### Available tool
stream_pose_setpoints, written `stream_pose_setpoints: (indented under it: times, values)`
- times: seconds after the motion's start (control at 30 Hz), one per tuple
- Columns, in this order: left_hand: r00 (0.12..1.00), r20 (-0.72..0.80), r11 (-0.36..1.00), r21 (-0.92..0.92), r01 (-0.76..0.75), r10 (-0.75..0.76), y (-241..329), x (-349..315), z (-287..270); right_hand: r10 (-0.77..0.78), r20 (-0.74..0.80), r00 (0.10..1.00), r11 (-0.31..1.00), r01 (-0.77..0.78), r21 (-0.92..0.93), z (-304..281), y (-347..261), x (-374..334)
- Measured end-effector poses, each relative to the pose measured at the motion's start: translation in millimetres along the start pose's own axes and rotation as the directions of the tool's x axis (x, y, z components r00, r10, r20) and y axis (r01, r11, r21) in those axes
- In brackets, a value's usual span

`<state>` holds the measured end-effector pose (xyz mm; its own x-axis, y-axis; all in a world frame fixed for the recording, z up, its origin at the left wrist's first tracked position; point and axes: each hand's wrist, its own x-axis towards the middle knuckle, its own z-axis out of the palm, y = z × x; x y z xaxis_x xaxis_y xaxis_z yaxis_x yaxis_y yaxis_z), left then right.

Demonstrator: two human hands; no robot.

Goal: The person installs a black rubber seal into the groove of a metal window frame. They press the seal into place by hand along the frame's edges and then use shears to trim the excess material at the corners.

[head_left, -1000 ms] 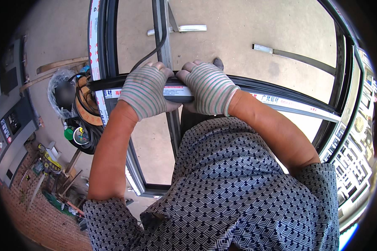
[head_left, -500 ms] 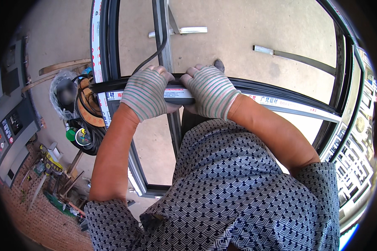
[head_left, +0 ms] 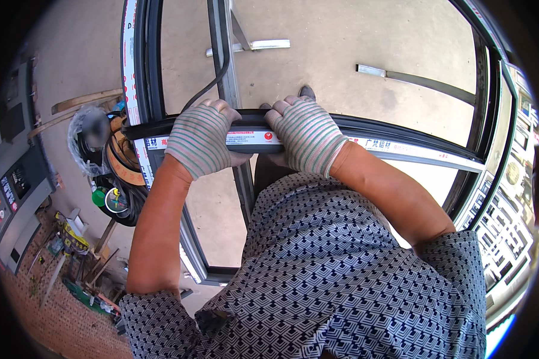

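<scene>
A dark metal window frame [head_left: 153,54] lies in front of me, its crossbar [head_left: 254,138] covered with printed white protective film. My left hand [head_left: 201,137], in a striped knit glove, is closed around the crossbar near its left end. Close beside it, my gloved right hand [head_left: 308,136] grips the same bar, fingers over the far edge and thumb on the near side. A short stretch of bar shows between them. From beside the left fingers a thin black rubber strip [head_left: 223,70] curves up along an upright bar [head_left: 227,54]. The fingertips are partly hidden.
On the left are a wooden spool [head_left: 123,164] with black coils, a green-capped bottle [head_left: 99,196], and a grey machine panel [head_left: 12,191]. Metal strips [head_left: 371,70] lie on the concrete floor beyond the frame. Tools and scraps [head_left: 81,257] sit at lower left.
My hands have moved slightly apart along the crossbar, so more of the film shows between them. The whole view has shifted a little. Both hands keep their grip.
</scene>
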<state>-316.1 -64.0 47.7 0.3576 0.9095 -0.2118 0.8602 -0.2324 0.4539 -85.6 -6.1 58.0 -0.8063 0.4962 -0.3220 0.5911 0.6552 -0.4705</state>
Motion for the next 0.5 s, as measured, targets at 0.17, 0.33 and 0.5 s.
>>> stream_pose_setpoints:
  times: [0.17, 0.33, 0.5]
  values:
    - [1.000, 0.006, 1.000, 0.011, 0.011, -0.011, -0.6, -0.1, 1.0, 0.007, 0.071, 0.997, 1.000, -0.006, -0.019, -5.3, -0.6, 4.3]
    - [1.000, -0.009, 1.000, -0.001, -0.007, 0.007, -1.9, -1.4, 2.6, 0.021, 0.052, 0.998, 1.000, -0.021, 0.002, -5.0, 7.8, -7.6]
    - [1.000, 0.000, 1.000, -0.005, -0.002, 0.002, -0.2, -1.3, 1.5, 0.045, 0.081, 0.996, 0.999, -0.044, -0.018, -5.5, 10.6, -9.6]
